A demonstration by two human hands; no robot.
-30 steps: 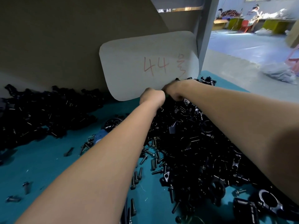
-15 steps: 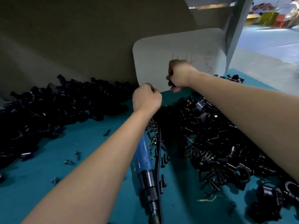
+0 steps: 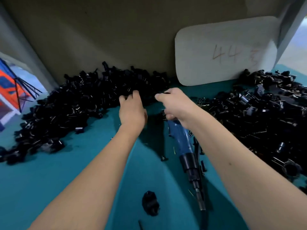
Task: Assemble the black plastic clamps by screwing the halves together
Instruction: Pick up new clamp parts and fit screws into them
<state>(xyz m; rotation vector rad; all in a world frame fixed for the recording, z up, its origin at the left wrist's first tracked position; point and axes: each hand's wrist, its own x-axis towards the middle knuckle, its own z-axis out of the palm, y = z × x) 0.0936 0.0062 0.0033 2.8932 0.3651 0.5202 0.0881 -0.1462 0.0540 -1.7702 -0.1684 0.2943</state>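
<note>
Black clamp halves lie in a big heap [image 3: 79, 107] along the back left of the teal table [image 3: 49, 180]. A second heap [image 3: 259, 120], mixed with screws, covers the right side. My left hand [image 3: 132, 112] reaches to the front edge of the left heap with its fingers spread and nothing in them. Beside it, my right hand [image 3: 176, 105] has curled fingers that pinch a small black part [image 3: 166, 93], mostly hidden. Just under the right wrist, a blue power screwdriver [image 3: 182, 141] lies on the table, tip towards me. One black clamp [image 3: 150, 203] sits alone near the front.
A white card [image 3: 224, 52] marked "44" leans on the brown back wall [image 3: 116, 30]. Loose screws [image 3: 163, 157] lie beside the screwdriver. A grey post [image 3: 25, 52] stands at the far left, with an orange and blue frame [image 3: 13, 83] beyond it.
The view has swung left. Both hands came away from the white card towards the left heap. My left hand went from a fist to spread fingers.
</note>
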